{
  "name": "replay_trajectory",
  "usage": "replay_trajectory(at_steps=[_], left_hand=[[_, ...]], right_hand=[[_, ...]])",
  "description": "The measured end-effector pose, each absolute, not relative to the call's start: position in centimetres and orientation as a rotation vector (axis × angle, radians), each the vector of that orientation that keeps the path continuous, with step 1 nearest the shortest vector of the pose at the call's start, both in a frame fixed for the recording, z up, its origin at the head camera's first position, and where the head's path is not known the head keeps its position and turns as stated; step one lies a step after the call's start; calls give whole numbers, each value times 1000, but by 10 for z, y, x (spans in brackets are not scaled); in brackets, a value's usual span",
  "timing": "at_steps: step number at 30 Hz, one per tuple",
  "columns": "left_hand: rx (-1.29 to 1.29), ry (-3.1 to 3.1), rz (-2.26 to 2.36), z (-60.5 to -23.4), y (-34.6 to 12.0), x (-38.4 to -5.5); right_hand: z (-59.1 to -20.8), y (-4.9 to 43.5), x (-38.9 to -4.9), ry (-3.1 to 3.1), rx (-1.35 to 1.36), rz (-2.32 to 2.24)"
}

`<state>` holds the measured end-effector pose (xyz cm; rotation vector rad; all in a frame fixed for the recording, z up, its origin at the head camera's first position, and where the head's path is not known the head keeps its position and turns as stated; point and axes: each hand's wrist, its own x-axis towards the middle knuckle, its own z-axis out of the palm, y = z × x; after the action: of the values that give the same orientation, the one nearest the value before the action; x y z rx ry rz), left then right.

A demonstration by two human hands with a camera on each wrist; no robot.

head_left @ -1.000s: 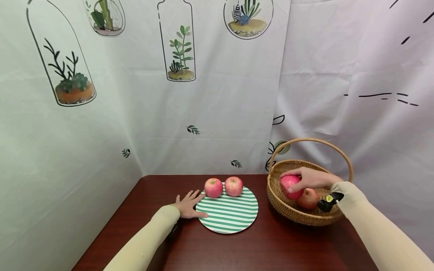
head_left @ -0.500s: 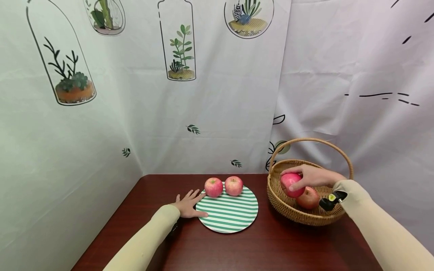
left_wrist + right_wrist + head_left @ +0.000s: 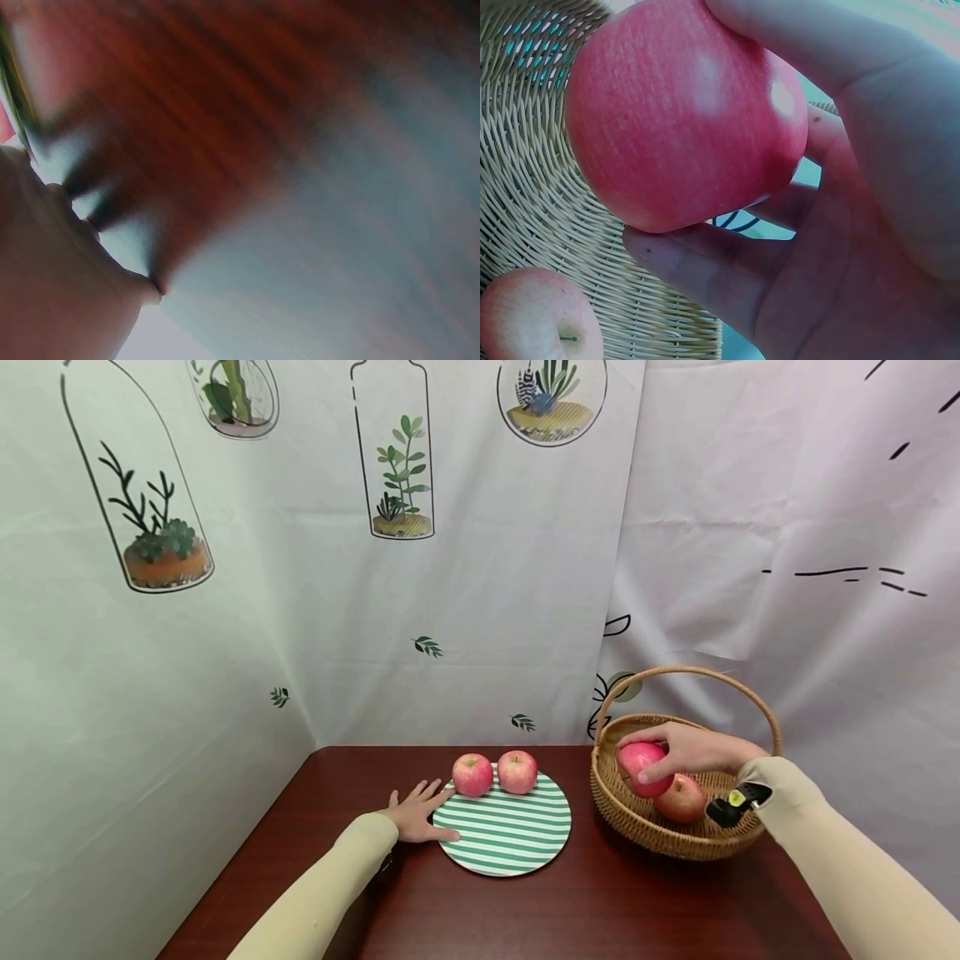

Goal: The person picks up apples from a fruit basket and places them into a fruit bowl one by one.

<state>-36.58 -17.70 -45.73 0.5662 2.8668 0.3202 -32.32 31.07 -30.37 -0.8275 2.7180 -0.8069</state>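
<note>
Left hand (image 3: 418, 814), at the left rim of the striped plate (image 3: 504, 843): palm down, fingers straight and spread, thumb over the rim, nothing held; a careless push here could slide the plate along the bench (image 3: 480, 918). First apple (image 3: 472, 776), on the plate's far left rim, and second apple (image 3: 517, 773), just beside it along the far rim: round and loose, so a jolt to the plate might set either rolling off the back. Wicker basket (image 3: 660, 843), right of the plate and apart from it, with arched handle (image 3: 690, 670). Held apple (image 3: 640, 762), right of the plate, within the basket's mouth. Right hand (image 3: 693, 749), about that apple: fingers and thumb curled round it, parted only by its breadth. The skin looks glossy; a slack grip could drop and bruise it, while a hasty move could knock it against basket or handle. Lower apple (image 3: 686, 799), right of the plate, inside the basket, partly hidden; contact with the held one cannot be told. Black wrist device (image 3: 726, 812), right of the plate: yellow-green patch, any marking too small to read. Labels: no sticker or maker's mark visible on fruit, plate or basket. Backdrop (image 3: 487, 585), behind the plate: drawn plants in jars, leaf sprigs, black strokes, no legible lettering.
</note>
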Motion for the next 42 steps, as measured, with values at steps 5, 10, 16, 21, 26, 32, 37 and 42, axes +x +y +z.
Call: replay_trajectory(at_steps=[5, 10, 16, 21, 26, 32, 37, 42], left_hand=[[569, 2863, 325, -457, -177, -367], [566, 2865, 335, -454, -177, -365], [565, 2865, 328, -454, -176, -363], [567, 2861, 324, -452, -176, -362], [583, 2849, 364, -452, -177, -363], [605, 2856, 413, -460, -180, -369], [599, 2856, 401, -460, -180, -369], [574, 2845, 362, -451, -177, -362]], right_hand=[[-299, 308, -320, 2718, -846, -793], [-297, 305, -319, 2721, -882, -768], [-295, 299, -317, 2725, -884, -744], [-293, 293, -316, 2709, -876, -731], [-290, 288, -313, 2712, -885, -709], [-286, 281, -310, 2715, -922, -693], [-287, 273, -309, 2696, -951, -730], [-289, 267, -310, 2676, -941, -746]])
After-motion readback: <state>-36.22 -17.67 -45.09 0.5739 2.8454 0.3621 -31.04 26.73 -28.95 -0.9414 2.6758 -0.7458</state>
